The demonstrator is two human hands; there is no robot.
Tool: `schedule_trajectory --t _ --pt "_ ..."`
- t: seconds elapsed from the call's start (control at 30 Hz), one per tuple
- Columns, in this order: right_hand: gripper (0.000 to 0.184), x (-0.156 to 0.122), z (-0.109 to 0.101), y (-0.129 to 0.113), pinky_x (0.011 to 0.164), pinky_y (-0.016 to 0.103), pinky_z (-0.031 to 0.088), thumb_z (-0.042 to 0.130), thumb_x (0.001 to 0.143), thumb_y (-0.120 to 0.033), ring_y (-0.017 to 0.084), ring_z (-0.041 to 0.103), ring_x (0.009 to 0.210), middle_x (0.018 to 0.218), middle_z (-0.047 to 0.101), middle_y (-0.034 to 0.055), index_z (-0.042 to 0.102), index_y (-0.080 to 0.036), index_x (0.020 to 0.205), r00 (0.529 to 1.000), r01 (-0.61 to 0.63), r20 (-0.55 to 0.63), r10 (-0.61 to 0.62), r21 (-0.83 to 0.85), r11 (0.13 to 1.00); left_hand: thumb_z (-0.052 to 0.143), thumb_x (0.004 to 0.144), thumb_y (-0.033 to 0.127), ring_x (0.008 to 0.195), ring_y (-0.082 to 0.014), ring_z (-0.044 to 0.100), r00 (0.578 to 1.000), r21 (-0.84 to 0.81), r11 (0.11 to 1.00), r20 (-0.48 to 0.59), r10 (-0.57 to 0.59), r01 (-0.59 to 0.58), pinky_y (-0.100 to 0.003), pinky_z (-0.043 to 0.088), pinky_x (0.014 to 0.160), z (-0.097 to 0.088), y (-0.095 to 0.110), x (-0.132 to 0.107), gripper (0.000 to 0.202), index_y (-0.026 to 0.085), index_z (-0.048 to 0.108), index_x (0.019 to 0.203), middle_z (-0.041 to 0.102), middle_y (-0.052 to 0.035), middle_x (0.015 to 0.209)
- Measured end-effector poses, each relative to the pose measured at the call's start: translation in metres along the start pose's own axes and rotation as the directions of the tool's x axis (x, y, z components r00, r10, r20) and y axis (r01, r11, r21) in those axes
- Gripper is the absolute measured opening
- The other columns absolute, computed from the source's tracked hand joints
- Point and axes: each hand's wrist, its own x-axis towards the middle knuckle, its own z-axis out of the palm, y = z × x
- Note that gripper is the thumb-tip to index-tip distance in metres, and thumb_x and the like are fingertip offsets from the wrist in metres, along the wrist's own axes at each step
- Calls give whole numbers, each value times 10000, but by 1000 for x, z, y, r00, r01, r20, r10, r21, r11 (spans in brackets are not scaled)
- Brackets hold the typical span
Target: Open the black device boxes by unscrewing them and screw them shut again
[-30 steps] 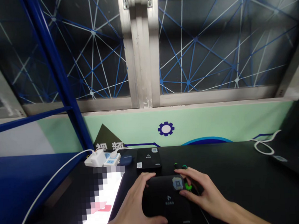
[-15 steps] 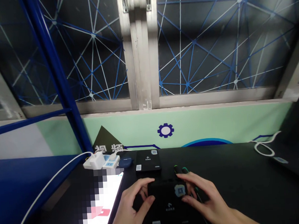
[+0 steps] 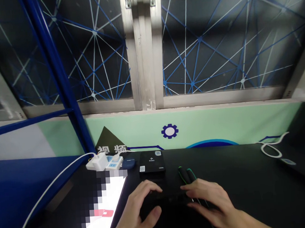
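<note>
Low in front of me, a flat black box [image 3: 171, 214] sits between my hands. It nearly merges with the black tabletop, and its printed labels do not show now. My left hand [image 3: 140, 209] is at its left edge, with the thumb over the near face and the fingers curled at the far edge. My right hand [image 3: 211, 198] grips the right edge between thumb and fingers. Just beyond the right fingers lie two black-and-green-handled tools [image 3: 184, 175], apparently screwdrivers, with thin shafts partly behind that hand. A second black box [image 3: 152, 162] with white labels lies farther back.
A lit phone-like screen [image 3: 107, 213], partly pixelated, lies left of my left hand. Behind it are a white power strip [image 3: 114, 163] with plugs and a dark blue case [image 3: 129, 164]. A dark device [image 3: 300, 168] and white cable [image 3: 271, 151] are at right. A blue post [image 3: 59, 78] rises at left.
The box between my hands has tilted, so its labelled face no longer shows. My left thumb and fingers have spread farther apart. More of the green-and-black handles shows beside my right hand.
</note>
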Motion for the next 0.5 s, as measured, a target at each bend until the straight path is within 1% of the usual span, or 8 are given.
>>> schedule_trajectory --t 0.1,0.2,0.23,0.3,0.37,0.43,0.5 --pt "289 1 -2 1 806 317 567 644 881 -94 201 693 924 1085 721 131 587 -167 1154 998 50 42 -49 -18 999 503 922 525 1050 -251 604 989 -1 992 68 -128 128 -350 494 928 1 0 -2 354 258 586 1141 648 -49 1140" --pt "219 1 -5 1 785 331 557 636 902 -171 208 686 918 1093 710 138 591 -170 1116 991 65 117 -62 -25 998 593 854 571 1143 -285 571 969 21 977 127 -213 212 -396 459 996 2 -6 -5 492 307 550 1267 619 -35 1255" --pt "213 1 -6 1 785 336 551 634 910 -211 211 683 919 1088 709 136 587 -172 1114 988 61 143 -57 -22 998 621 830 569 1163 -297 561 964 29 976 147 -220 218 -411 454 1005 2 -10 -5 542 315 530 1301 601 -39 1288" --pt "244 1 -6 -1 783 339 539 625 921 -285 212 678 919 1069 708 127 575 -176 1133 981 53 188 -50 -11 999 680 762 560 1172 -320 559 959 38 981 207 -194 190 -439 462 999 3 -17 -5 640 307 515 1327 580 -58 1314" --pt "293 2 -6 -2 769 329 527 626 917 -331 206 673 904 1051 706 115 568 -178 1161 973 47 224 -47 4 999 727 713 539 1211 -336 533 957 59 983 224 -185 176 -470 441 1028 3 -23 -4 721 297 497 1352 548 -77 1352" --pt "334 3 -5 -3 748 318 516 652 896 -363 198 665 874 1025 706 102 576 -181 1164 968 42 247 -45 17 999 775 661 543 1254 -352 499 949 77 980 245 -199 185 -500 411 1060 3 -24 -2 831 283 469 1388 510 -96 1393" --pt "348 5 -3 -4 719 309 503 684 865 -397 191 657 835 996 709 88 600 -187 1129 963 30 266 -35 21 999 807 617 553 1290 -361 464 939 84 976 265 -217 202 -521 379 1088 1 -22 -1 920 265 451 1415 475 -113 1426"
